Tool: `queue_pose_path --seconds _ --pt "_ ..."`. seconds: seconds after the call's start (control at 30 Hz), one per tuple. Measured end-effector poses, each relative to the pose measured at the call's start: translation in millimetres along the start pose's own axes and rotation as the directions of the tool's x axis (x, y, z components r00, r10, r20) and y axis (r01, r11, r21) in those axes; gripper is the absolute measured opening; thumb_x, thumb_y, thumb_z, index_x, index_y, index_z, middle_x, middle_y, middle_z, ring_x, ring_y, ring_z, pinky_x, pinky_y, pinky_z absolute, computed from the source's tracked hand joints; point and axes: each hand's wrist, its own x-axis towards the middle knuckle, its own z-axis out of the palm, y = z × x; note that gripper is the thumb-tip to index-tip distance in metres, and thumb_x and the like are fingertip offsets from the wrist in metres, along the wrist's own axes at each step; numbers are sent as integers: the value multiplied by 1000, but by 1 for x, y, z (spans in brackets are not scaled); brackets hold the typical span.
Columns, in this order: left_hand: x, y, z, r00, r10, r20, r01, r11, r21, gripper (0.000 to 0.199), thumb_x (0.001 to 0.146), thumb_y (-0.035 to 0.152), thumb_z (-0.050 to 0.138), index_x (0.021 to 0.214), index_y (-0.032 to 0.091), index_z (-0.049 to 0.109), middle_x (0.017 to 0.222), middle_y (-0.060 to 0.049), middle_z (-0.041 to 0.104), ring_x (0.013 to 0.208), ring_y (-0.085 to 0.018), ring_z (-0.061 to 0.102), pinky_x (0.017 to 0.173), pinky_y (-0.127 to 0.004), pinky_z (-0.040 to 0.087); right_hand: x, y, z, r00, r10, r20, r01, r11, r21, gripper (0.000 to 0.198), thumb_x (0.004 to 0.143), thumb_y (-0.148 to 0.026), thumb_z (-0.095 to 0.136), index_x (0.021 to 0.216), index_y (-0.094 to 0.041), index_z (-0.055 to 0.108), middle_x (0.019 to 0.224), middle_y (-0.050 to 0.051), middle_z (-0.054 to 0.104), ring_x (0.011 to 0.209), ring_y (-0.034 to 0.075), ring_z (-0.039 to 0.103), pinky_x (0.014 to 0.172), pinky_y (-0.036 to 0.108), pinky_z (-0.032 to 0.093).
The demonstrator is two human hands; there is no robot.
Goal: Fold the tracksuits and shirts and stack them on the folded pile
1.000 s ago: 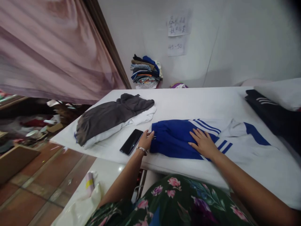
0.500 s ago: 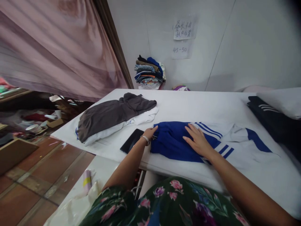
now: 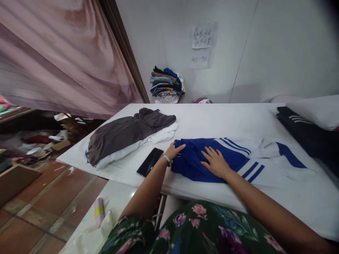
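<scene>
A blue and white striped garment [image 3: 238, 157] lies spread on the white table [image 3: 219, 120] in front of me. My left hand [image 3: 173, 151], with a bracelet on the wrist, pinches the garment's left edge and lifts a small fold of blue cloth. My right hand [image 3: 215, 163] lies flat on the blue part, fingers spread, pressing it down. A black phone [image 3: 150, 161] rests on the table just left of my left hand.
A grey garment on a white one [image 3: 127, 132] lies at the table's left. Dark striped clothes [image 3: 304, 130] sit at the right edge. A stack of folded clothes [image 3: 166, 83] stands by the wall. A pink curtain [image 3: 60, 60] hangs at left.
My right hand slid leftward over the blue cloth. My left hand moved up along the garment's left edge and now grips a fold of it.
</scene>
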Motion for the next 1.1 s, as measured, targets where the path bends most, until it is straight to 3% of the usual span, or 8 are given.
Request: queue_pose_path --seconds 0.1,0.23,0.47,0.53,0.63,0.8,1.0,1.1 --pt "1 -4 3 997 15 70 -8 995 -99 71 56 39 84 115 14 53 103 -12 68 94 -23 65 86 -36 50 4 0 -5 1000 25 -10 -24 991 133 60 87 -50 45 140 -23 41 149 12 32 139 29 22 111 54 16" --pt "3 -8 4 1000 26 0 -26 997 -68 85 51 24 87 125 14 46 108 -11 66 98 -22 63 91 -37 49 16 -11 -9 987 43 -154 28 904 427 62 87 -42 46 145 -24 32 152 7 22 141 23 15 114 50 14" --pt "4 12 8 1000 4 -13 -5 997 -76 92 58 14 81 137 14 35 101 -9 68 92 -21 65 90 -36 49 30 -43 -9 986 159 49 -131 560 818 72 79 -58 57 142 -28 37 146 3 38 136 24 32 114 46 20" --pt "-1 27 18 999 20 25 -16 987 -158 90 63 16 78 140 17 31 101 -8 67 85 -18 66 84 -33 51 28 -43 -14 983 175 47 -126 476 870 74 77 -58 60 141 -28 39 145 2 39 136 25 31 114 45 18" --pt "-11 52 36 989 46 143 -10 969 -246 90 75 32 70 145 23 15 103 -8 66 72 -16 66 69 -30 54 21 -41 -25 978 207 8 -58 240 969 69 78 -55 62 139 -31 41 143 -1 42 135 24 33 114 44 20" --pt "-19 89 72 935 123 331 -22 956 -293 91 82 53 56 147 28 -4 111 -12 62 60 -11 63 56 -25 51 10 -37 -45 949 300 -95 162 -206 965 61 81 -51 59 136 -31 42 129 0 57 121 23 51 107 43 37" --pt "-29 125 140 819 192 540 23 931 -365 80 85 50 54 147 30 7 128 -15 53 71 -12 65 63 -24 52 -7 -3 -70 857 514 -18 302 -476 826 49 78 -61 55 103 -21 64 97 4 72 104 25 62 94 41 49" --pt "-36 138 184 756 191 626 40 941 -336 77 84 48 57 146 33 13 140 -15 43 79 -13 66 66 -25 52 -23 26 -85 797 604 -17 425 -539 727 42 79 -56 55 97 -20 66 87 4 73 101 25 64 92 41 51"
